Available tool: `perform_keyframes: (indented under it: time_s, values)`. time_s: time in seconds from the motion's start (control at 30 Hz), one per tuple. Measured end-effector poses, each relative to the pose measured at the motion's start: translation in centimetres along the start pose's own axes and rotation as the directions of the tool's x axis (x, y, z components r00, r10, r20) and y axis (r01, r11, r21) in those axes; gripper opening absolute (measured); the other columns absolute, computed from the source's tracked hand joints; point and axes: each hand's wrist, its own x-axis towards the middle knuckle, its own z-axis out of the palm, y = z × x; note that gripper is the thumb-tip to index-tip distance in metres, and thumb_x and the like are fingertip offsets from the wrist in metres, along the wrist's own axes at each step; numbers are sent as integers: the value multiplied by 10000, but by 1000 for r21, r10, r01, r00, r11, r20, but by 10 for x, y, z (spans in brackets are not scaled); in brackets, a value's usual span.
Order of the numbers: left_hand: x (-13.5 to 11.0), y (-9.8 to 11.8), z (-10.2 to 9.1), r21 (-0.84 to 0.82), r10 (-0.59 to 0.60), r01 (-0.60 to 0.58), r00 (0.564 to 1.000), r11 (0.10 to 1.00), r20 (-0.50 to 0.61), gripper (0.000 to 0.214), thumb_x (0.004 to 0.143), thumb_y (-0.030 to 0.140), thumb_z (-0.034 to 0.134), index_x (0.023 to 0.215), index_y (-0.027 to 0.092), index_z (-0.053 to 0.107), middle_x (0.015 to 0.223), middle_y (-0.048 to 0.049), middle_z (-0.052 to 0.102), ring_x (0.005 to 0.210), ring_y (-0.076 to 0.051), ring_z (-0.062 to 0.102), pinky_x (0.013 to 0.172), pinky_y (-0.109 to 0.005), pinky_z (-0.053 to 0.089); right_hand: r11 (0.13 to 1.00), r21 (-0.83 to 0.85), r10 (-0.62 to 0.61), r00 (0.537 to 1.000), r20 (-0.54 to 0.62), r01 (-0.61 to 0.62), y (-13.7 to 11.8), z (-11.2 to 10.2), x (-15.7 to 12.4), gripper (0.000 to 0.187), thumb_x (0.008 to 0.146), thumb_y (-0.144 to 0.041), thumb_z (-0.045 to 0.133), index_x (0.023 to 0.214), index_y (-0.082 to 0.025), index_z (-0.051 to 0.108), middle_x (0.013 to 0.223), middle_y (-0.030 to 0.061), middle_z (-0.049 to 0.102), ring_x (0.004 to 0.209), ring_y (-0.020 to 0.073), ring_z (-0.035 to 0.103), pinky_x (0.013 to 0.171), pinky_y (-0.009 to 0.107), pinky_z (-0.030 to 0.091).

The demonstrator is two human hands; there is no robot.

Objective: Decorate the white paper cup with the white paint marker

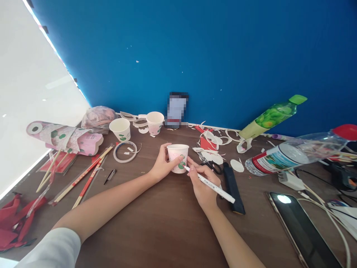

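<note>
Upright in front of me is a paper cup (174,152) with a pink pattern and green leaf shapes. My left hand (164,162) is closed round its left side, thumb across the front. A white marker pen (213,185) sits in my right hand (205,186), which grips it near the tip. The pen's tip is at the cup's lower right front; whether it touches cannot be made out. Black-handled scissors (213,165) lie just behind my right hand, beside a long black case (232,188).
Behind are more paper cups (119,126), a tape roll (115,154) and paper scraps (213,156). Wrapped chopsticks (83,176) and a pen (110,176) lie left. On the right are a green-capped bottle (273,117), a red-capped bottle (275,160) and a phone (304,227). Another phone (176,109) leans on the blue wall.
</note>
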Motion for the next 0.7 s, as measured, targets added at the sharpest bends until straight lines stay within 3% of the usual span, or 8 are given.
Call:
perform_keyframes:
  time_s: [0.23, 0.53, 0.7]
  values:
    - [0, 0, 0, 11, -4, 4, 1000, 1000, 5, 687, 644, 352, 785, 1171, 219, 364, 1190, -99, 539, 1084, -220, 568, 921, -369, 470, 988, 134, 78, 997, -6, -76, 4, 1, -1, 261, 827, -298, 624, 588, -225, 550, 1005, 84, 767, 925, 274, 739, 755, 378, 617]
    - [-1, 1, -1, 24, 0, 0, 1000, 1000, 20, 687, 658, 373, 770, 1179, 219, 350, 1212, -98, 521, 1075, -208, 559, 913, -348, 463, 978, 162, 135, 991, -11, -132, 5, 1, -1, 286, 821, -332, 633, 573, -221, 542, 1013, 85, 765, 964, 286, 727, 853, 423, 595]
    - [-1, 3, 0, 19, -20, 20, 1000, 1000, 8, 670, 675, 378, 751, 1188, 210, 353, 1165, -90, 536, 1072, -207, 551, 924, -348, 453, 964, 196, 180, 984, 5, -177, 4, -1, 1, 321, 818, -337, 634, 538, -225, 524, 817, 53, 774, 928, 289, 737, 855, 433, 593]
